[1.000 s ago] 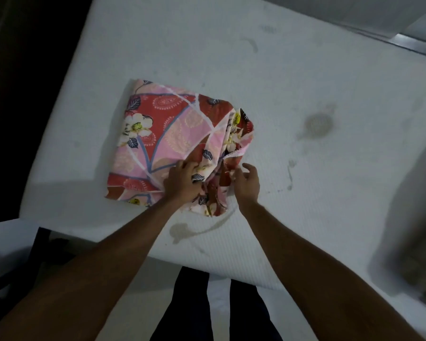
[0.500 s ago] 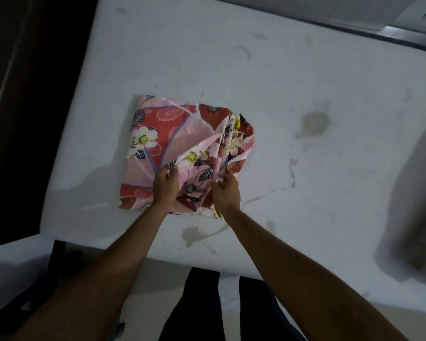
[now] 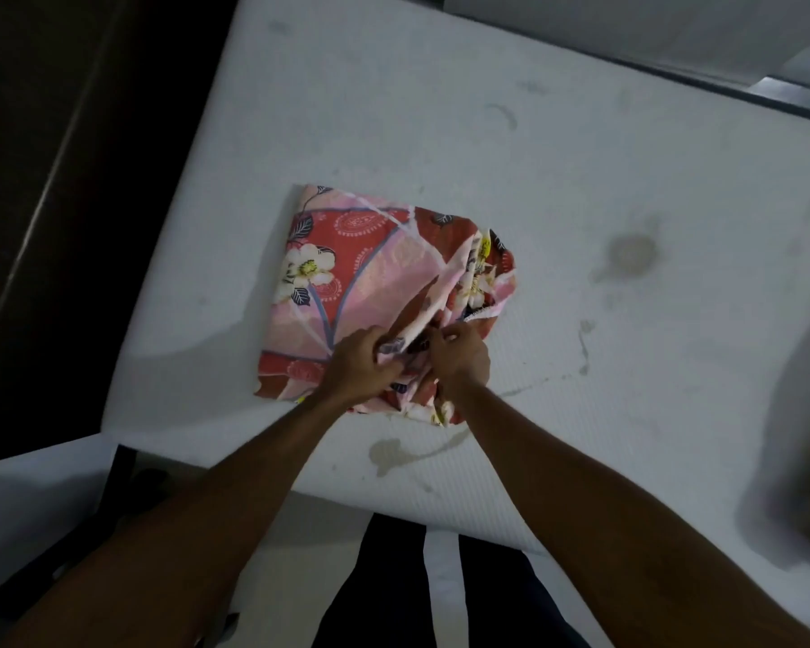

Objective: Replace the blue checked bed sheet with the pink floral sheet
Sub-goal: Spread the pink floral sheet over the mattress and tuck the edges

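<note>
Quick note on change: a second ago the left hand point(image 3: 361, 362) lay flat on top of the folded pink floral sheet point(image 3: 361, 268) while the right hand point(image 3: 461, 362) hovered at the sheet's near right edge. Half a second ago both were digging into the near folds. Now the two hands have come together, almost touching, over the near right part of the bundle. We read both as closed on cloth: the left fingers point(image 3: 384, 353) curl round a bunched layer, and the right fingers pinch the same loose fold from the other side. A pale strip of fabric has come up from that grip and runs away toward the far right corner, so the top layer is starting to peel open. The rest of the bundle stays square and flat. It sits on the bare white mattress point(image 3: 440, 109), near the person's edge and left of the brownish stains point(image 3: 630, 254). We judge that the old sheet is already off, since no blue checked cloth shows anywhere in view, and that unfolding of the new one has just begun. Relative to the fingers, most of the sheet lies beyond and to the left of them; only the near edge folds sit under and between the hands. We cannot tell how many layers each hand has caught.
</note>
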`<state>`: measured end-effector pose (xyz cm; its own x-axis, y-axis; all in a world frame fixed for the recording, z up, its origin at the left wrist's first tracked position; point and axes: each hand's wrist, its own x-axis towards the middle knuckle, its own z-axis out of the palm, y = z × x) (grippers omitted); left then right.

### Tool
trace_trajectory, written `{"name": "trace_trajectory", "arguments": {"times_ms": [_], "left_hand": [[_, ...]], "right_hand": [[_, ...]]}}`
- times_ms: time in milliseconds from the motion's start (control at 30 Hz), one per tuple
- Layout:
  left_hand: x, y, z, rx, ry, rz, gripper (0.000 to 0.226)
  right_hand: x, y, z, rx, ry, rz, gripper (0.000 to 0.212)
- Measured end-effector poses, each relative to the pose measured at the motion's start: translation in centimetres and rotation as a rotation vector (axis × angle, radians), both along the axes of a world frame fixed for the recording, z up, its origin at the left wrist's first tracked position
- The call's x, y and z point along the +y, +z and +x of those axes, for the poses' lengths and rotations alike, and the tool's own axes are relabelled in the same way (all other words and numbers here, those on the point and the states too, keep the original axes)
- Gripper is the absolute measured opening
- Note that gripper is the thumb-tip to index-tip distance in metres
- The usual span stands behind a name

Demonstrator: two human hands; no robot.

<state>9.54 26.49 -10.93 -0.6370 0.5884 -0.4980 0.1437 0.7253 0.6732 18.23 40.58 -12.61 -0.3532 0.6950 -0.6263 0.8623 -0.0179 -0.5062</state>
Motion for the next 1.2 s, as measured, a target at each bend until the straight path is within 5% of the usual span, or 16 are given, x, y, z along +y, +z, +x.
{"name": "trace_trajectory", "arguments": {"times_ms": [100, 167, 367, 533, 600, 767, 867, 967, 1067, 1200], "left_hand": [[0.0, -2.2, 3.1, 0.444, -0.345, -0.144, 0.076], [0.2, -2.9, 4.5, 0.552, -0.419, -0.286, 0.076], [2.1, -1.7, 3.8, 0.375, -0.279, -0.230, 0.047], [1.5, -1.0, 0.6, -0.114, 0.322, -0.087, 0.024], [0.7, -0.5, -0.1, -0.163, 0.387, -0.121, 0.023], [-0.3, -0.7, 0.7, -0.049, 0.046, -0.013, 0.043], [0.9, -1.9, 2.7, 0.278, -0.152, 0.059, 0.064], [2.6, -4.0, 4.5, 0.687, -0.378, -0.003, 0.062], [4.1, -4.9, 6.1, 0.632, -0.353, -0.381, 0.092], [5.2, -5.2, 4.9, 0.552, -0.220, -0.307, 0.093]], "right_hand": [[-0.1, -0.3, 1.4, -0.019, 0.047, -0.135, 0.025], [0.0, -0.8, 2.9, -0.026, 0.057, -0.259, 0.020], [0.2, -0.3, 6.2, -0.006, 0.020, -0.427, 0.017], [0.7, 0.1, 4.8, 0.122, -0.047, -0.268, 0.027], [1.0, 0.7, 3.3, 0.188, -0.055, -0.208, 0.038], [2.9, 1.2, -0.4, 0.165, -0.018, -0.227, 0.037], [4.0, 0.3, -0.8, 0.120, -0.035, -0.280, 0.047], [5.2, -1.0, -0.5, 0.136, 0.024, -0.330, 0.029], [6.3, -1.7, -0.2, 0.157, 0.044, -0.405, 0.011], [7.0, -1.4, -0.1, 0.217, 0.012, -0.531, 0.010]]}}
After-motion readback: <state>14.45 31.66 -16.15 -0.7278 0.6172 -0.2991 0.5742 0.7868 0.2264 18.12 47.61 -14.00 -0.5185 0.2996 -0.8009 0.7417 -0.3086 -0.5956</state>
